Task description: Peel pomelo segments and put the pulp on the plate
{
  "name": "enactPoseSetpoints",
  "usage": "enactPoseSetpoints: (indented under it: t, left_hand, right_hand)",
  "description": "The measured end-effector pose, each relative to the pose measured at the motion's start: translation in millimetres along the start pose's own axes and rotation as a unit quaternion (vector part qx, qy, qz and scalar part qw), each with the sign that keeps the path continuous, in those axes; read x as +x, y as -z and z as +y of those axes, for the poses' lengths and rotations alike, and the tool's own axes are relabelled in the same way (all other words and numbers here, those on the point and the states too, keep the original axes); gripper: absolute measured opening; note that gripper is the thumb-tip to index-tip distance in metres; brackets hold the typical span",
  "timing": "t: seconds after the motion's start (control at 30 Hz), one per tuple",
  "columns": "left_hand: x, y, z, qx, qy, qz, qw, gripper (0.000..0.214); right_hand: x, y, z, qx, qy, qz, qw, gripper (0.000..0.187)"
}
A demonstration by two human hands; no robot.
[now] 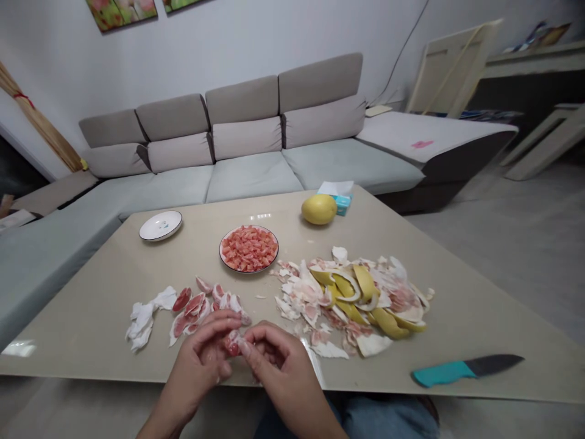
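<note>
My left hand [201,356] and my right hand [274,360] meet at the table's near edge, both pinching a pink pomelo segment [233,346] with white membrane on it. Just beyond them lie several torn pink segments [192,312], with white membrane scraps [142,320] to their left. A white plate [249,271] heaped with pink pomelo pulp [249,248] stands farther off. To the right is a pile of yellow rind and white pith [361,302]. A whole yellow pomelo [319,209] sits near the far edge. A black-bladed knife with a teal handle [466,369] lies at the right, apart from both hands.
The beige glossy table [457,341] also holds a small white dish [160,225] and a tissue box [340,198]. A grey sectional sofa [251,177] stands behind it. The person's denim-covered legs [388,417] show below the near edge.
</note>
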State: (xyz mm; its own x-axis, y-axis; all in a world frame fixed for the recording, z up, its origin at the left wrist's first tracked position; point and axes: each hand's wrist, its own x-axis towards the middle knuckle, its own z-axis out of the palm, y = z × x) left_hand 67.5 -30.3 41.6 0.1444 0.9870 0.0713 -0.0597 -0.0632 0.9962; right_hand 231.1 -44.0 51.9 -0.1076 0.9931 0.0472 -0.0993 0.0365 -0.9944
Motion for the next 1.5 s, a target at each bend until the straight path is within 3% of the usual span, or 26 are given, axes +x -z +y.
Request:
enactPoseSetpoints:
  t: [0.17, 0.43, 0.67, 0.83, 0.97, 1.07, 1.2, 1.33, 1.43, 1.5]
  left_hand:
    - [-3.5, -2.9, 3.8, 0.056, -0.003, 0.031, 0.998, 0.028]
    - [-3.9, -9.5, -1.1, -0.051, 0.066, 0.063, 0.994, 0.028]
    - [-0.9, -11.9, -2.5, -0.019, 0.055, 0.113, 0.992, 0.027]
    - [4.1, -6.8, 8.7, -0.096, 0.063, 0.123, 0.986, 0.028]
    - [4.6, -2.7, 18.6, -0.142, 0.114, 0.095, 0.979, 0.032]
    - [3.1, -1.8, 21.5, -0.148, 0.135, 0.075, 0.977, 0.039]
    - [1.9, -2.0, 21.3, -0.136, 0.145, 0.056, 0.978, 0.049]
    - [3.0, 1.5, 17.8, -0.102, 0.136, 0.034, 0.985, 0.051]
    - [4.9, 5.4, 15.1, -0.08, 0.121, 0.01, 0.989, 0.05]
    - [6.0, 6.9, 14.1, -0.074, 0.106, 0.006, 0.992, 0.052]
  right_hand:
    - [-1.5, 1.2, 1.4, 0.009, -0.012, -0.017, 1.0, 0.026]
    - [-2.3, -1.6, 2.1, 0.017, -0.014, -0.02, 1.0, 0.027]
    - [-4.5, -8.6, 6.6, -0.055, 0.032, -0.008, 0.998, 0.025]
    - [-5.0, -11.0, 7.8, -0.034, 0.031, -0.003, 0.999, 0.025]
    - [-0.6, 0.3, 5.0, 0.002, 0.016, 0.006, 1.0, 0.024]
    - [9.9, 22.7, 5.3, -0.094, 0.058, 0.045, 0.993, 0.02]
    - [31.3, 58.8, 13.9, -0.34, 0.125, 0.093, 0.927, 0.026]
    - [48.5, 78.7, 23.0, -0.546, 0.052, 0.08, 0.832, 0.03]
    - [55.1, 83.7, 26.8, -0.623, 0.024, 0.072, 0.779, 0.026]
    - [56.8, 84.8, 29.1, -0.635, 0.04, 0.083, 0.767, 0.024]
